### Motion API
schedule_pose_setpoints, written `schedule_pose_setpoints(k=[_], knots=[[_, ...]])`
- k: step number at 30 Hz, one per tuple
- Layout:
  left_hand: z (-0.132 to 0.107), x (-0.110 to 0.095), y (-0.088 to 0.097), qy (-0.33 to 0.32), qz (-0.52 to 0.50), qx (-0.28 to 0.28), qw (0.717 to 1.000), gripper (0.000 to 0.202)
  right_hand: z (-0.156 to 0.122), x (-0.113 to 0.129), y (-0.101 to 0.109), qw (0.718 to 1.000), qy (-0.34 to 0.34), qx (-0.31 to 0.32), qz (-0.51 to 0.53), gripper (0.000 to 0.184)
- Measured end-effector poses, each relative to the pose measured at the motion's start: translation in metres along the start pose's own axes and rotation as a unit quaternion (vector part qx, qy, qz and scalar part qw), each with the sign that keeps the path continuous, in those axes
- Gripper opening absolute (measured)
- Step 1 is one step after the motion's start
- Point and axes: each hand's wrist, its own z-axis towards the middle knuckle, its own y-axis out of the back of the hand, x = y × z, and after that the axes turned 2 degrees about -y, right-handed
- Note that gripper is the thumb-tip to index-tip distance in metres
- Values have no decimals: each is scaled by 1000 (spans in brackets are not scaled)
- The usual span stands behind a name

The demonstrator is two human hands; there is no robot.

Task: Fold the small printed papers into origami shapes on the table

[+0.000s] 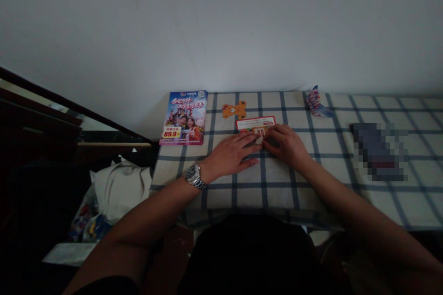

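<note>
A red-bordered card (255, 122) with printed text lies on the checked tablecloth, its near part covered by my hands. My left hand (235, 154) rests flat over the near left of the card, fingers stretched out toward the right. A small red, white and yellow piece (259, 132) shows between the fingertips of both hands. At its right side, my right hand (285, 144) has its fingers bent and closed together; what sits between them is too small and dim to make out. Just behind the card is a flat orange bear cutout (234, 110).
A stack of colourful leaflets (185, 117) lies at the table's left end. Toward the back right is a crumpled wrapper (315, 102). A dark, blurred-out flat object (377, 152) lies farther right. White bags (121, 186) stand below the left edge. A wall borders the back.
</note>
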Motion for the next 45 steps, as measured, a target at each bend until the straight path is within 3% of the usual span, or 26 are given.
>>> schedule_pose_setpoints(k=[8,23,45], knots=[[2,1,0,-2,-23,-23,999,47,7,-1,4,999,-37,1,7,5],[2,1,1,-2,-36,-25,999,49,21,-30,9,989,-137,-43,-15,12],[2,3,-3,-5,-43,-17,999,49,21,-27,9,980,-187,-72,-5,12]])
